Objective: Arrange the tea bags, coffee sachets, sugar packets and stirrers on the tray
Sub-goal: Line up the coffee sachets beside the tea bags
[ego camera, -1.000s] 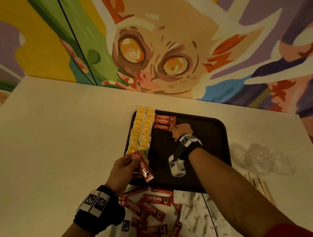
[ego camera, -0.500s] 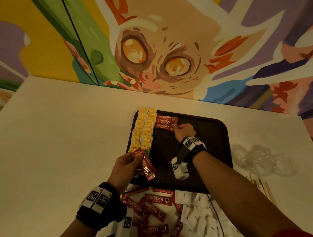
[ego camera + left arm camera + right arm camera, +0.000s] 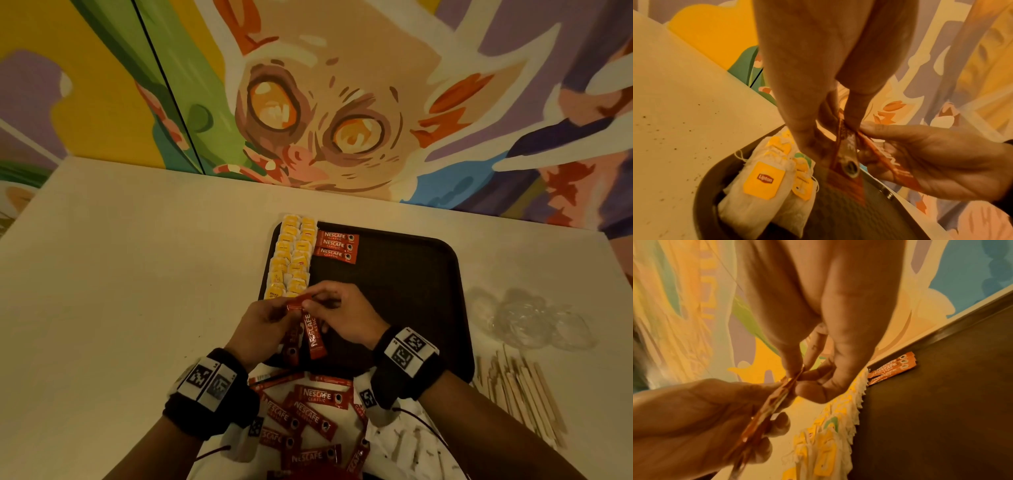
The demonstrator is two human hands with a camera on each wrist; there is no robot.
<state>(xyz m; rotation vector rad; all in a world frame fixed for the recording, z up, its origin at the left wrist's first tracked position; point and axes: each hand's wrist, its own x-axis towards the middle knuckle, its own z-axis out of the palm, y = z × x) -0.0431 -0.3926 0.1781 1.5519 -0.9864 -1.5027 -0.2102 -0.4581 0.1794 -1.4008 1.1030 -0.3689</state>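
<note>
Tray (image 3: pixel 411 274): Lipton tea bags (image 3: pixel 291 260) in two full rows along its left edge; three Nescafé sachets (image 3: pixel 337 246) placed beside them. Left hand (image 3: pixel 260 329) pinches a small bunch of sachets (image 3: pixel 313 334); right hand (image 3: pixel 346 317) fingers pinch one sachet's top end. Outstanding on bench (image 3: pixel 137 274): loose sachets (image 3: pixel 308 411), white sugar packets (image 3: pixel 411 448), wooden stirrers (image 3: pixel 520 387).

Black wristbands (image 3: pixel 219 394) carry white square-coded tags and thin red cables (image 3: pixel 214 453).
</note>
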